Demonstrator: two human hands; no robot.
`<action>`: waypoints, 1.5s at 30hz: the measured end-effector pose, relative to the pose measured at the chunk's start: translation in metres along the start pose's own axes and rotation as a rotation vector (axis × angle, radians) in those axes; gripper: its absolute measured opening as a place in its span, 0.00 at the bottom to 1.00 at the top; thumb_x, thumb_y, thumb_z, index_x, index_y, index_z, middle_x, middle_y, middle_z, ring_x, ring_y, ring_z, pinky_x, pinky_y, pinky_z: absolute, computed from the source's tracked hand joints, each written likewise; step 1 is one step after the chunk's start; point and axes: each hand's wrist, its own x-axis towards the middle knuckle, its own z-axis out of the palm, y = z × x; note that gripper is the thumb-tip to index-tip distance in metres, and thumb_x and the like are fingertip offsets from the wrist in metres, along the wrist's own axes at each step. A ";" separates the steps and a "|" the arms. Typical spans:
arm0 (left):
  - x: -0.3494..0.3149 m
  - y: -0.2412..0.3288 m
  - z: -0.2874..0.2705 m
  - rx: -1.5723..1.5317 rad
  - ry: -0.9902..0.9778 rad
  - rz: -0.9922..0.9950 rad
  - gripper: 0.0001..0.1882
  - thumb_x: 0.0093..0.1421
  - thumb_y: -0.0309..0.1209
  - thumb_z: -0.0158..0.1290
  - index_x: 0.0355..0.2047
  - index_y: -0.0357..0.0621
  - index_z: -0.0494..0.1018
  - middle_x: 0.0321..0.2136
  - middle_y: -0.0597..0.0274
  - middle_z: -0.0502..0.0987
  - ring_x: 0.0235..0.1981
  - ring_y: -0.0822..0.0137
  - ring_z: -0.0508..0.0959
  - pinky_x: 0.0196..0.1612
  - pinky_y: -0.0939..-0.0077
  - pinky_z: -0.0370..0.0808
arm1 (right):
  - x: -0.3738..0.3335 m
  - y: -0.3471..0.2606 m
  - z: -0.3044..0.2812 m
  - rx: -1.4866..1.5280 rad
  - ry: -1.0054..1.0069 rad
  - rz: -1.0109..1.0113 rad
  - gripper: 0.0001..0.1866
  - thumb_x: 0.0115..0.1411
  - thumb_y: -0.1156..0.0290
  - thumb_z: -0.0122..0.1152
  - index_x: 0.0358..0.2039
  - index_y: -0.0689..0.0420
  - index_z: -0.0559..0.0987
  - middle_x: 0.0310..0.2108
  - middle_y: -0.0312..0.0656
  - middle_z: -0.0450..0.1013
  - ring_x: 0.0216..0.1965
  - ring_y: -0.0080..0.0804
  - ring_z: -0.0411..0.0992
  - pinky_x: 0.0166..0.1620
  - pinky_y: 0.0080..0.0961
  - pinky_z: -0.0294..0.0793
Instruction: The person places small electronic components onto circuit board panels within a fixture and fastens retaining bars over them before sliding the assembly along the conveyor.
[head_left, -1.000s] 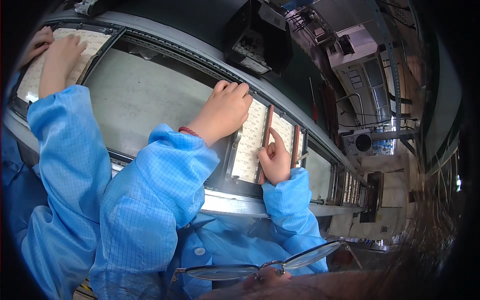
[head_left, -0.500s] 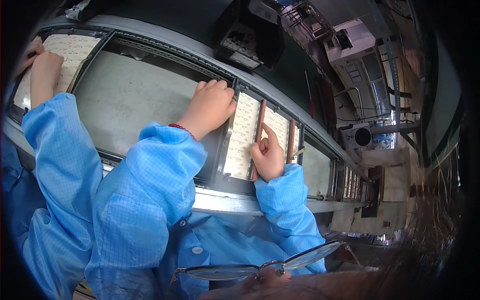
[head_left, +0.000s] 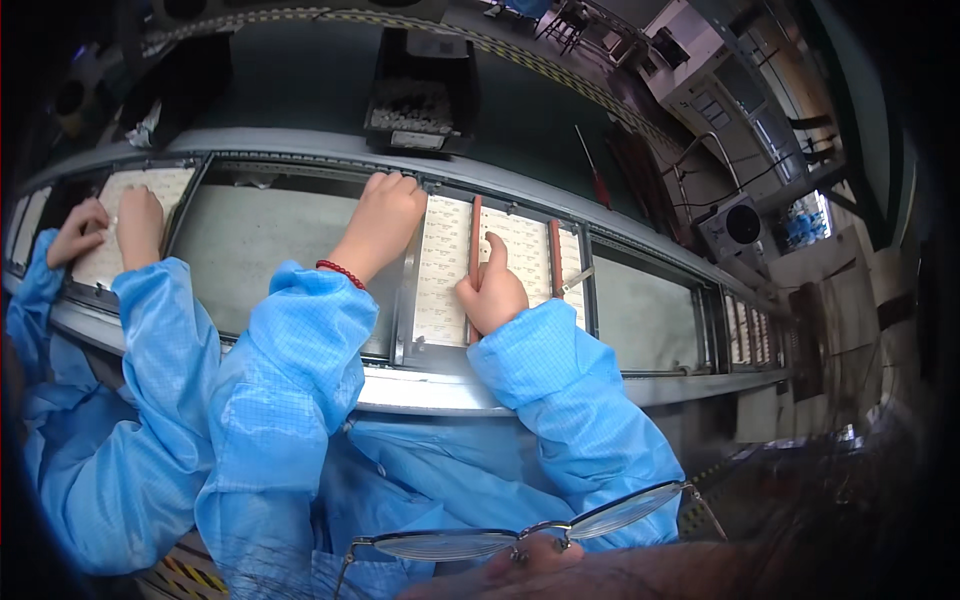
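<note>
My left hand [head_left: 385, 222], with a red bead bracelet at its wrist, curls its fingers over the far left corner of a dark carrier frame [head_left: 403, 310]. In that frame lies a pale panel [head_left: 437, 270] printed with rows of small marks. Two reddish-brown bars [head_left: 475, 235] [head_left: 556, 255] cross the panel from far to near. My right hand [head_left: 495, 295] rests on the panel beside the left bar, its index finger stretched out and touching the surface, thumb close to the bar. The other fingers are bent and partly hidden. I see nothing held in it.
A co-worker's hands [head_left: 140, 225] work at another pale panel [head_left: 105, 250] on the left. The frames sit along a conveyor with a metal rail [head_left: 430, 390]. Beyond it stand a black bin [head_left: 420, 105] of small pale pieces and a red-handled screwdriver [head_left: 600, 188]. A metal lever [head_left: 578, 280] sits right of the panel.
The view has shifted, showing more beyond the conveyor. My right index finger has moved from the left bar onto the panel right of it. My left hand stays at the frame's corner.
</note>
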 end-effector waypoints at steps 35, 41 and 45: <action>-0.009 0.105 0.004 -0.587 -0.536 -0.544 0.36 0.68 0.52 0.37 0.23 0.29 0.77 0.24 0.35 0.77 0.31 0.39 0.77 0.39 0.51 0.71 | -0.072 0.036 -0.068 -0.022 0.151 -0.165 0.37 0.51 0.60 0.69 0.59 0.56 0.65 0.42 0.54 0.71 0.43 0.50 0.73 0.44 0.42 0.73; 0.016 0.174 0.111 -0.914 -0.586 -0.223 0.23 0.70 0.42 0.34 0.48 0.38 0.73 0.37 0.35 0.78 0.40 0.38 0.77 0.45 0.52 0.72 | -0.077 0.092 -0.072 -0.313 0.293 0.007 0.43 0.44 0.63 0.74 0.61 0.52 0.65 0.43 0.48 0.66 0.47 0.46 0.67 0.49 0.43 0.65; 0.056 0.236 0.101 -0.496 -0.857 -0.192 0.21 0.64 0.40 0.45 0.51 0.39 0.70 0.48 0.37 0.74 0.50 0.39 0.73 0.50 0.48 0.69 | -0.081 0.153 -0.108 -0.446 0.443 0.289 0.52 0.42 0.66 0.76 0.66 0.51 0.58 0.45 0.47 0.66 0.48 0.47 0.67 0.49 0.44 0.63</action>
